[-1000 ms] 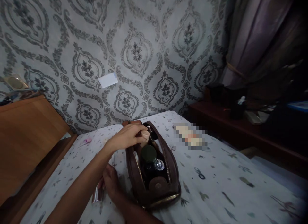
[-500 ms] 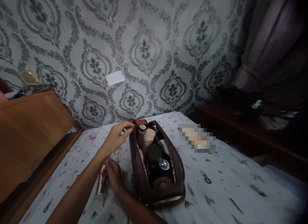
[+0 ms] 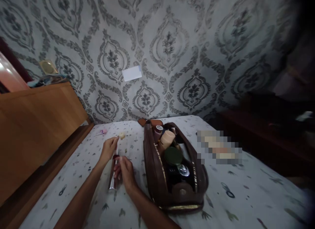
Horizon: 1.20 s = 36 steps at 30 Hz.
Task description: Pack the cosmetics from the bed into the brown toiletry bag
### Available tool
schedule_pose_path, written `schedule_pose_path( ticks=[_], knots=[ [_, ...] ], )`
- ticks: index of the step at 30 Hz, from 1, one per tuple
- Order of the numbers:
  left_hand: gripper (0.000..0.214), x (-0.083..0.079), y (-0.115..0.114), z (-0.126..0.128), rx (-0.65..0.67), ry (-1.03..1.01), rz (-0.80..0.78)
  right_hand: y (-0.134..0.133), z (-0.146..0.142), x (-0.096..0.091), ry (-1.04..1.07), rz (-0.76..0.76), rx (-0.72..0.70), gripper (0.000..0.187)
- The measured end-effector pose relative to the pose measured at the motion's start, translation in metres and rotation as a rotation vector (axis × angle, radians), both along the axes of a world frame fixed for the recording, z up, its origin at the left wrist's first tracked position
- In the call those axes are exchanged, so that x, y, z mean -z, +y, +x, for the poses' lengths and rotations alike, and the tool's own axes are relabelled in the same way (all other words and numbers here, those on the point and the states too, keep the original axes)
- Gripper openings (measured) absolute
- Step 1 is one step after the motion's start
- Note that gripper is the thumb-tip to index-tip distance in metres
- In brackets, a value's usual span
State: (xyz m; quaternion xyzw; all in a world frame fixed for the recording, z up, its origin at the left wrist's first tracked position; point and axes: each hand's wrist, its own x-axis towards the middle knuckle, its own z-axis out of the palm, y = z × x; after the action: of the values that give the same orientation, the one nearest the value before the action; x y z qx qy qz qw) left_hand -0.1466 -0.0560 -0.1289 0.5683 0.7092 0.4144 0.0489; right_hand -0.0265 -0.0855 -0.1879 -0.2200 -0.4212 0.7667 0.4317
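Note:
My left hand [image 3: 109, 149] is over the bed left of the bag, with thumb and fingers pinched together. What they hold, if anything, is too small to make out; a small cream-coloured round item [image 3: 121, 135] shows just beyond the fingertips. Just below it, my right hand [image 3: 126, 172] has its fingers curled at a slim shiny pinkish-silver tube [image 3: 112, 180]. To the right stands a brown leather cosmetic bag [image 3: 152, 170], unzipped. Inside it are a beige-capped bottle [image 3: 167, 138], a dark green round lid [image 3: 173, 156], a clear faceted cap [image 3: 183, 170] and a small white-topped bottle [image 3: 158, 128].
A patterned white sheet [image 3: 133, 209] covers the bed. A pink item [image 3: 103, 131] lies near the wall, and a blurred-out flat item [image 3: 219, 147] lies right of the bag. A wooden cabinet [image 3: 41, 124] borders the left side; dark furniture [image 3: 236, 124] is at the right.
My left hand has left the bag's rim and moved left, close to my right hand. My right hand stays at the tube. The view has shifted, so the bag appears farther right.

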Motion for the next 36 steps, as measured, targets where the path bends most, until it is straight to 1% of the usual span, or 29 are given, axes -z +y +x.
schedule_pose_path(
  ticks=[2, 6, 7, 11, 16, 19, 22, 27, 30, 33, 36],
  knots=[
    [0.043, 0.014, -0.002, -0.014, -0.055, -0.003, 0.013, 0.001, 0.001, -0.001, -0.004, -0.003, 0.016, 0.071],
    [0.009, 0.038, -0.003, -0.043, -0.179, 0.002, 0.04, 0.002, 0.002, -0.002, -0.011, -0.008, 0.052, 0.071],
    [0.005, 0.042, -0.002, -0.049, -0.207, 0.0, 0.041, 0.002, 0.002, -0.002, -0.014, -0.003, 0.056, 0.07],
    [0.011, 0.058, -0.001, -0.066, -0.265, -0.01, 0.025, 0.002, 0.0, 0.001, -0.034, 0.008, 0.112, 0.065],
    [0.011, 0.071, -0.002, -0.069, -0.243, 0.015, -0.014, 0.002, -0.002, 0.004, -0.068, 0.017, 0.139, 0.062],
    [0.013, 0.072, -0.001, -0.066, -0.245, 0.058, -0.032, 0.003, -0.002, 0.005, -0.077, 0.026, 0.126, 0.062],
    [0.019, 0.069, 0.008, -0.063, -0.212, 0.097, -0.036, 0.003, -0.002, 0.006, -0.077, 0.031, 0.128, 0.059],
    [0.037, 0.061, 0.041, -0.058, -0.085, 0.125, -0.014, 0.003, -0.002, 0.009, -0.087, 0.034, 0.121, 0.056],
    [0.045, 0.058, 0.061, -0.055, 0.0, 0.124, -0.019, 0.004, -0.002, 0.009, -0.086, 0.035, 0.111, 0.056],
    [0.044, 0.056, 0.07, -0.053, 0.079, 0.114, -0.033, 0.004, -0.002, 0.008, -0.09, 0.027, 0.112, 0.059],
    [0.038, 0.054, 0.071, -0.053, 0.113, 0.076, -0.039, 0.004, -0.002, 0.008, -0.088, 0.027, 0.118, 0.061]
  ],
)
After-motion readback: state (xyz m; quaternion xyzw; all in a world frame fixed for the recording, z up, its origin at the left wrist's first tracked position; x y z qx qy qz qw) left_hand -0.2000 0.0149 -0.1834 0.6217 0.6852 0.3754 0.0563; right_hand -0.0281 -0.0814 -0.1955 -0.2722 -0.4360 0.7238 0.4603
